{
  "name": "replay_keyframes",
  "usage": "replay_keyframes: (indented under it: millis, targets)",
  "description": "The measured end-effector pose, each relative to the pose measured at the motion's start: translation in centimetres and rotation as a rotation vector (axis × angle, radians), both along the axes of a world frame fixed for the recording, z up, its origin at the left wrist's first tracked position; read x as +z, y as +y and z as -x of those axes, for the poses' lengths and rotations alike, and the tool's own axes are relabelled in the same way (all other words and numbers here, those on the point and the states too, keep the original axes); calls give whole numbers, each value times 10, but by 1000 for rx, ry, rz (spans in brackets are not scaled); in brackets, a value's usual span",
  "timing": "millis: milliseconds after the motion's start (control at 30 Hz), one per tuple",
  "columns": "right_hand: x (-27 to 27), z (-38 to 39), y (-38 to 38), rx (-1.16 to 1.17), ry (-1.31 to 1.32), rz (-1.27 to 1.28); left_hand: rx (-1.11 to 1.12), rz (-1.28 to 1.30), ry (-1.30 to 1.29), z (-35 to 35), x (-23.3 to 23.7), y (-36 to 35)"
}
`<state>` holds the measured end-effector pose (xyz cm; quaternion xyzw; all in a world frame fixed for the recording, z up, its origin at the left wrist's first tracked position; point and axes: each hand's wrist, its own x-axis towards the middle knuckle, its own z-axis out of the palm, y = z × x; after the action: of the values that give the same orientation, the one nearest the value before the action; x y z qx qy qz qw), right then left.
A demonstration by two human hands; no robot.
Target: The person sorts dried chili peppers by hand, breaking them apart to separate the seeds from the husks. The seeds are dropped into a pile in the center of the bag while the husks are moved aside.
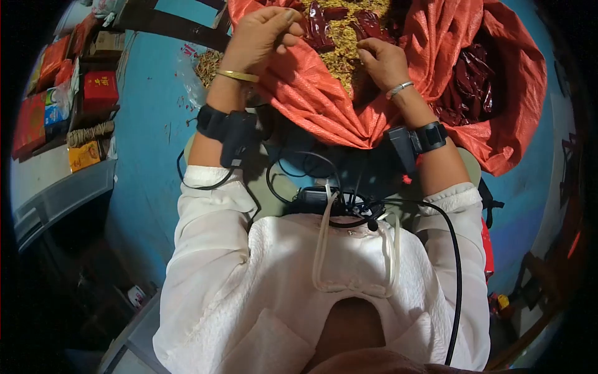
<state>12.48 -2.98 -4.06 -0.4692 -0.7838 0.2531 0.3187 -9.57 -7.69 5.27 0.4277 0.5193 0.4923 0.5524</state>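
Note:
My left hand [265, 38] is raised over the near left edge of an orange-red woven sack [311, 96], its fingers curled and thumb and fingertips close together. Whatever it may pinch is too small to make out. My right hand [383, 64] hovers over the sack's opening, fingers bent into a pinch, with nothing clearly visible between them. Between the hands lie yellow seeds or flakes [342, 53]. Glossy dark red dried chilies [317, 28] rest on them near my left fingertips, and more chilies [374, 28] lie just beyond my right fingers.
At right, another open orange-red sack [523, 81] holds dark red chilies [473, 81]. Left of my left arm, a clear plastic bag [205, 68] holds brownish stems. Boxes and packets, including a red box [99, 88], stand on the left. Black cables [451, 249] run across my lap and right sleeve.

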Motion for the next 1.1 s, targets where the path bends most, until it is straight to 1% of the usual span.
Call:
replay_keyframes:
  millis: [100, 133, 200, 233, 300, 333, 367, 400, 433, 467, 500, 533, 600, 667, 733, 800, 833, 867, 900, 933, 1000, 1033, 1067, 1100]
  targets:
    - [2, -3, 0, -28, -56, 20, 135, -35, 168, 26, 15, -13]
    - [1, -4, -1, -27, -59, 20, 137, -34, 165, 41, 15, -17]
    - [0, -4, -1, -17, -46, -11, 206, -57, 289, 74, 10, -24]
    - [0, -4, -1, -16, -47, -11, 206, -58, 288, 90, 6, -27]
    - [0, -3, -2, 1, -61, -27, 260, 122, 874, 120, -7, -35]
    - [0, -3, -2, -4, -64, -29, 256, 119, 871, 137, -19, -39]
    - [-1, -2, 0, -17, -79, -64, 245, 50, 1359, 154, -33, -43]
    - [-1, -2, 1, -30, -95, -101, 226, -32, 1843, 151, -33, -44]
    - [1, -3, 2, -55, -100, -108, 225, -41, 1834, 148, -33, -43]
    - [3, -4, 4, -61, -109, -116, 222, 37, 1693, 145, -33, -43]
    - [3, -3, 5, -154, -103, -207, 216, 109, 1551, 133, -26, -42]
    - [2, -3, 7, -246, -97, -299, 215, 98, 1542, 116, -20, -40]
    - [-8, -6, 12, -271, -94, -351, 267, -225, 1135, 69, -9, -33]
    - [-11, -6, 13, -221, -99, -97, 112, -551, 1118, 32, -6, -26]
    - [-6, -5, 10, -182, -64, -67, -3, -699, 1053, 3, -10, -16]
    - [1, -5, 8, -195, -4, -11, -112, -691, 1032, -19, -15, -8]
    - [2, -8, 11, -194, -13, -18, -102, -722, 986, -30, -16, -3]
    - [0, -11, 12, -252, -21, -113, -93, -750, 941, -38, -17, 2]
    - [-1, -14, 14, -307, -27, -209, -94, -748, 959, -42, -23, 8]
    - [-3, -17, 17, -304, -33, -214, -87, -750, 954, -43, -28, 13]
    - [-4, -26, 21, -456, 49, 4, -93, -579, 1183, -46, -37, 22]
    - [4, -32, 21, -463, 5, 91, -137, -438, 1320, -44, -39, 27]
    - [2, -38, 22, -462, -4, 89, -133, -437, 1310, -42, -42, 26]
    - [3, -43, 24, -463, 4, 124, -121, -353, 1394, -40, -40, 25]
